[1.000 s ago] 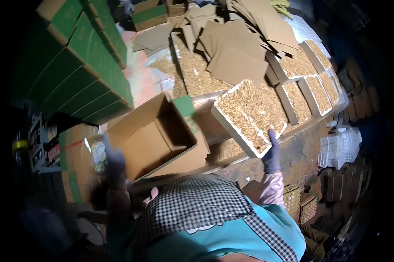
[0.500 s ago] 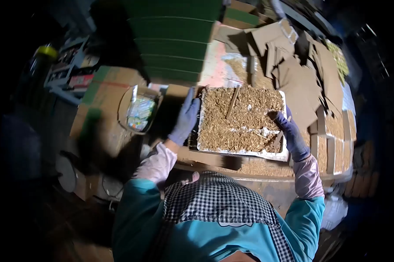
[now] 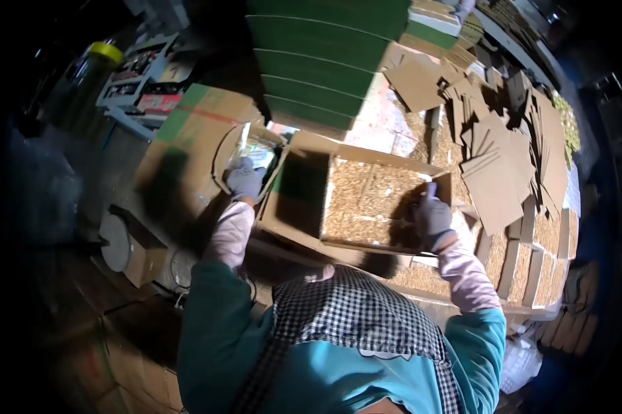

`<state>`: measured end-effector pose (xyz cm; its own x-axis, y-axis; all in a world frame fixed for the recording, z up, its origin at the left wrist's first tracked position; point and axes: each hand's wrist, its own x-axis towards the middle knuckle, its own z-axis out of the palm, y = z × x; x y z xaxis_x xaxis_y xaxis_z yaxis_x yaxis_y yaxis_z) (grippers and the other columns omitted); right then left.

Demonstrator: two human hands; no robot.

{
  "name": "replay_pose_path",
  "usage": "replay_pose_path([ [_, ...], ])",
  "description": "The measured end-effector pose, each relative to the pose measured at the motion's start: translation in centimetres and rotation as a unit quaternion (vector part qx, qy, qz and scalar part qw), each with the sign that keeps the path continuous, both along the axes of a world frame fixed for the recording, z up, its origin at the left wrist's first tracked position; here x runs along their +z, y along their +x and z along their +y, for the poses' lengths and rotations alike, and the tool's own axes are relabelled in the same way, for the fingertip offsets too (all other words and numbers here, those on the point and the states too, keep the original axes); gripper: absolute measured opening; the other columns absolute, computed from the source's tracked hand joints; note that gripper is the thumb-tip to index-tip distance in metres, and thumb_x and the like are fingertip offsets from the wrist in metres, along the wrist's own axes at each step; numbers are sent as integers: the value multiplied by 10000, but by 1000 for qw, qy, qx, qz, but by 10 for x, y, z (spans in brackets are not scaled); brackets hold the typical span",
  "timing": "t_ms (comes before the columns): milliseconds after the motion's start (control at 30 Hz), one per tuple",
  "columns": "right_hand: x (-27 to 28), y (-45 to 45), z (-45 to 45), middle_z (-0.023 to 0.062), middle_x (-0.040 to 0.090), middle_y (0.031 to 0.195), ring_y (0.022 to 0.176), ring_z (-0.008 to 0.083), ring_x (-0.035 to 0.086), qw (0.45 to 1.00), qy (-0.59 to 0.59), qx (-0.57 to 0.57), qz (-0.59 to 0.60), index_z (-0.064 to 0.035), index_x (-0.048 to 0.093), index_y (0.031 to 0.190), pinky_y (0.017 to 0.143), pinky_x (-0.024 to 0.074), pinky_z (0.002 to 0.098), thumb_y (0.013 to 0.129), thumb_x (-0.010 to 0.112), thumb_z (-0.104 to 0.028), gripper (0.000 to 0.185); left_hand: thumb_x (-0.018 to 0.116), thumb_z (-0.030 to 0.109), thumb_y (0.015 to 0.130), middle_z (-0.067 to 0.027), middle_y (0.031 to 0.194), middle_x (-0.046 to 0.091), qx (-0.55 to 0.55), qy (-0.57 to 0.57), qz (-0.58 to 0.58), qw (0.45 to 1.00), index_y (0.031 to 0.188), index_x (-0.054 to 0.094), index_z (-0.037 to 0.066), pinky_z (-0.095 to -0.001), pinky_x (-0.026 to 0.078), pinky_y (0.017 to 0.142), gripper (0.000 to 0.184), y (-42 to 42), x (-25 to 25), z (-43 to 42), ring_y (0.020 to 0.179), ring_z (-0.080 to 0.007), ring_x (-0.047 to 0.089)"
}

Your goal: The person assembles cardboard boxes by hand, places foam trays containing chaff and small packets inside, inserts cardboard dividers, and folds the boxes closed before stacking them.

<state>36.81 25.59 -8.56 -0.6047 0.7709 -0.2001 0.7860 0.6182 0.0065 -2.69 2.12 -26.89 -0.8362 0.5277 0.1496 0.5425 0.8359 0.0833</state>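
Note:
My left hand (image 3: pixel 245 181), in a pale glove, reaches into a small round-cornered cardboard container (image 3: pixel 221 153) of colourful packets (image 3: pixel 259 153). Its fingertips are down among the packets, so their grip is hidden. At the right end of an opened cardboard box (image 3: pixel 294 222) is my gloved right hand (image 3: pixel 435 219), fingers apart over the contents, partly in shadow. A layer of loose golden-brown, chaff-like material (image 3: pixel 356 196) fills the right part of the box. A thin strip lies on that layer, with a few white bits.
Stacked green boxes (image 3: pixel 325 69) stand behind the open box. Flat cardboard pieces (image 3: pixel 497 169) are piled at right, above several trays of brown material (image 3: pixel 525 269). A large carton (image 3: pixel 187 148) is at left. A person's hand (image 3: pixel 465 8) shows at the far top.
The layer of brown material, held between both hands before, now rests inside the cardboard box. My left hand has moved left to the packets; my right hand stays at the layer's right end.

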Motion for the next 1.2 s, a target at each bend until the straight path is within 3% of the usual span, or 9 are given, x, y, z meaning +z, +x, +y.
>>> replay_pose_path([
  [100, -16, -4, -16, 143, 614, 857, 731, 267, 657, 992, 37, 105, -56, -37, 547, 1193, 587, 535, 391, 874, 562, -187, 353, 710, 461, 734, -128, 808, 673, -42, -3, 2, 999, 795, 675, 137, -427, 516, 639, 332, -18, -2, -1, 775, -315, 657],
  [233, 69, 10, -38, 124, 609, 881, 746, 259, 658, 956, 32, 101, 275, -107, 618, 1086, 582, 516, 360, 862, 619, -170, 233, 550, 221, 885, -114, 842, 676, -153, 3, -68, 986, 1081, 681, 168, -431, 503, 617, 242, -44, -21, -25, 710, -285, 650],
  [333, 42, 64, 30, 107, 652, 930, 751, 267, 663, 896, 15, -43, 441, -126, 615, 1116, 596, 520, 358, 849, 632, -127, 268, 563, 209, 868, -105, 853, 663, -224, 41, -58, 972, 1054, 677, 147, -415, 494, 660, 226, -13, 22, -6, 746, -280, 637],
  [533, -81, 215, 226, 208, 544, 1176, 1150, 382, 490, 929, 314, -197, -6, -28, 488, 1225, 957, 422, 441, 748, 715, -318, 603, 591, 185, 835, -85, 875, 639, -457, 101, -130, 874, 1001, 668, 107, -383, 476, 744, 199, 133, 196, 79, 817, -270, 612],
  [667, -61, 253, 261, 151, 527, 1257, 1203, 377, 453, 905, 216, -356, -88, -60, 202, 1480, 1088, 191, 575, 527, 799, -675, 1282, 609, 168, 813, -72, 890, 622, -544, -17, -115, 831, 966, 662, 80, -362, 464, 800, 184, 193, 240, 97, 864, -264, 596],
  [767, -45, 274, 253, 161, 603, 1139, 1101, 367, 552, 917, 252, -309, 15, -149, 448, 1370, 1038, 336, 487, 713, 765, -454, 790, 616, 145, 800, -115, 894, 619, -545, -6, -97, 832, 931, 656, 43, -380, 469, 825, 171, 205, 217, 86, 893, -289, 594],
  [867, -11, 305, 237, 128, 665, 1047, 916, 324, 655, 921, 155, -235, 269, -164, 661, 1029, 769, 513, 355, 772, 693, -174, 259, 638, 123, 781, -167, 957, 628, -526, 92, -134, 835, 948, 646, -5, -416, 470, 860, 211, 212, 225, 88, 942, -323, 596],
  [1000, 11, 335, 221, 157, 569, 1322, 933, 165, 643, 834, 40, -196, 515, 64, 656, 1043, 820, 487, 252, 868, 697, -103, 245, 653, 112, 831, -156, 1123, 637, -450, 219, -180, 847, 1076, 638, -12, -423, 438, 958, 275, 212, 236, 83, 1041, -326, 597],
  [1200, 104, 90, 3, 83, 649, 970, 763, 203, 650, 838, 136, 206, 488, -88, 642, 991, 647, 546, 289, 759, 643, 50, 270, 455, 130, 958, -182, 1272, 569, -225, 479, -210, 822, 1245, 548, -40, -370, 371, 1054, 346, 197, 251, 90, 1195, -294, 527],
])
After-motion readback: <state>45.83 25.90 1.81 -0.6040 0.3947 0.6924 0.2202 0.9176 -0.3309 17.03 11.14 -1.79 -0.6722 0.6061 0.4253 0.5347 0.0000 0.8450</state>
